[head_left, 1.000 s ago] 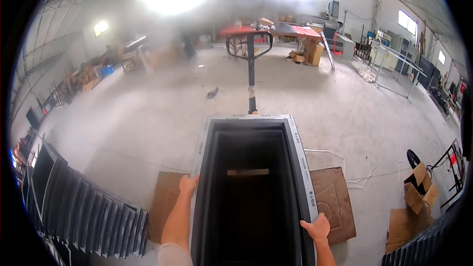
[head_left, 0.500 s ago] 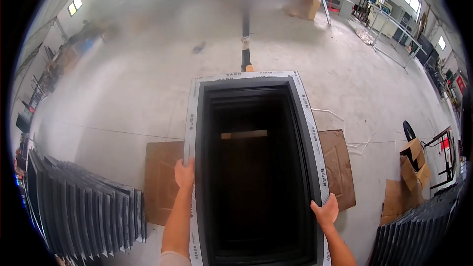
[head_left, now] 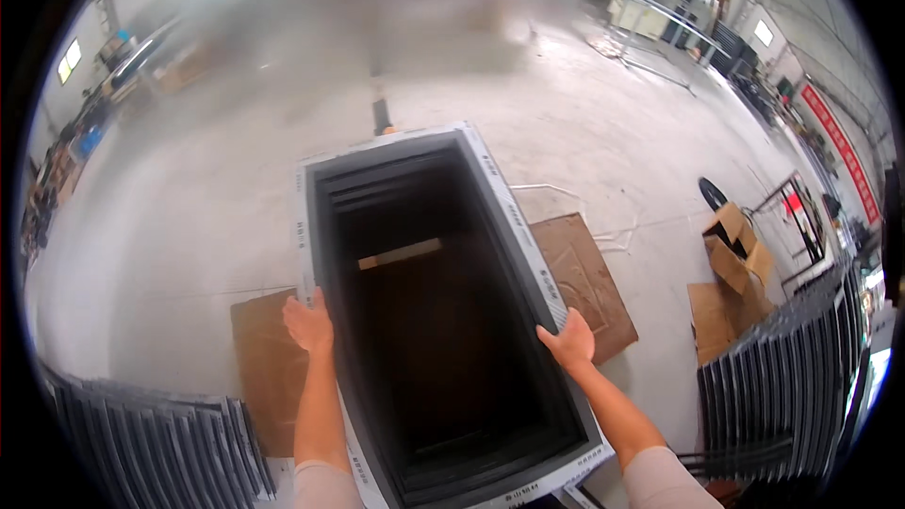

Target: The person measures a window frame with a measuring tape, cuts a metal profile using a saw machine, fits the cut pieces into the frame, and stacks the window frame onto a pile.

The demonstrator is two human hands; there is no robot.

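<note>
In front of me is a stack of dark grey rectangular frames, with a hollow dark middle. The top frame (head_left: 525,243) carries whitish printed film along its outer edges. My left hand (head_left: 309,322) grips its left long side, thumb on top, fingers partly hidden round the outer edge. Lower down the right long side, my right hand (head_left: 569,339) holds on the same way. A pale strip (head_left: 401,254) shows deep inside the opening. Brown sheets stick out from under the stack, one at the left (head_left: 262,358) and an embossed one at the right (head_left: 586,287).
More dark frames stand in rows at the lower left (head_left: 156,434) and lower right (head_left: 773,386). An opened cardboard box (head_left: 735,254) and a dark metal stand (head_left: 801,226) are at the right. A metal rack (head_left: 660,19) stands farther back on the concrete floor (head_left: 189,179).
The view has swung to the right, so the stack sits farther left and slanted. The top frame's near edge has come into sight. Both hands keep their hold on it.
</note>
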